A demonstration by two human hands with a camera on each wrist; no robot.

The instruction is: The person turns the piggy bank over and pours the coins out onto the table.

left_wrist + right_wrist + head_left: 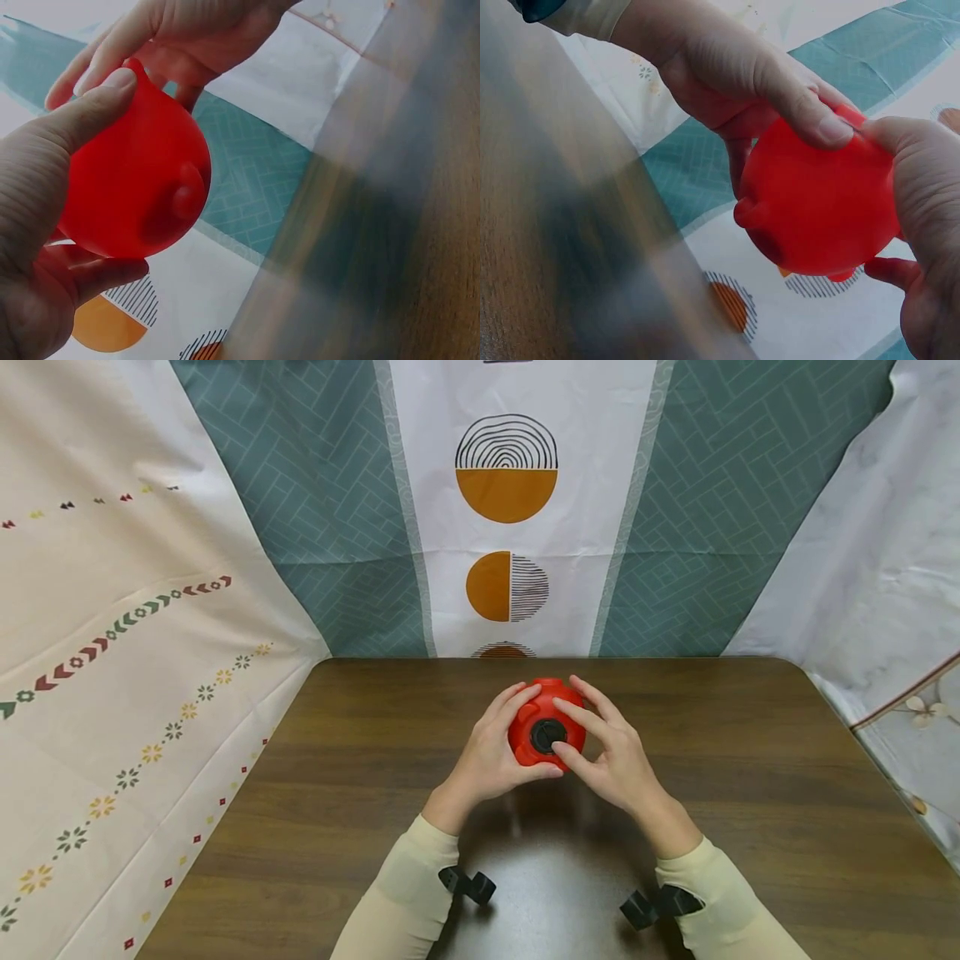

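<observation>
Both hands hold a round red piggy bank above the table, its underside with a black round stopper facing up toward the head. My left hand grips its left side, thumb along the near edge and fingers over the far left. The right hand spans the right side, with the thumb at the stopper's edge and a fingertip on the red shell just beyond it. In the left wrist view the bank shows a smooth side with small bumps; the stopper is hidden in both wrist views.
A dark brown wooden table lies under the hands. Behind it hangs a green and white patterned cloth, with a cream cloth on the left and a pale one on the right. Black camera mounts sit on the wrists.
</observation>
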